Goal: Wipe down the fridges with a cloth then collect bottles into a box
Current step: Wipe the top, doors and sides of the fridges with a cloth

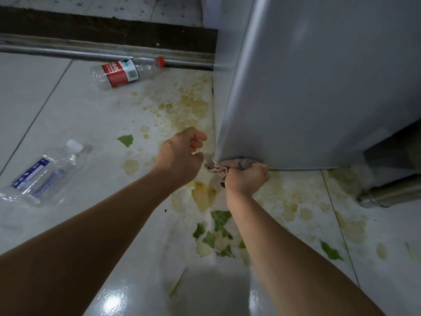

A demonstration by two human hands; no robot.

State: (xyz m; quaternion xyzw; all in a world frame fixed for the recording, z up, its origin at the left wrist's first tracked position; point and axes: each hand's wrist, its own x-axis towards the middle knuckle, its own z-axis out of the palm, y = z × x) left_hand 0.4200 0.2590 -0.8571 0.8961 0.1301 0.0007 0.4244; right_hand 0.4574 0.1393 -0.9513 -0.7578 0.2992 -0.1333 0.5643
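A grey fridge (319, 83) fills the upper right. At its bottom front corner my right hand (247, 177) grips a crumpled beige cloth (230, 165) and presses it against the lower edge. My left hand (182, 153) hovers just left of that corner, fingers loosely curled, holding nothing. Two clear plastic bottles lie on the floor: one with a red label and red cap (127, 71) near the back rail, one with a blue label and white cap (45, 172) at the left.
The white tiled floor (57, 115) carries yellowish stains and green leaf scraps (218, 233) around the fridge corner. A metal rail (68, 52) runs along the back wall. A steel cylinder (391, 192) lies on the floor at the right, under another unit.
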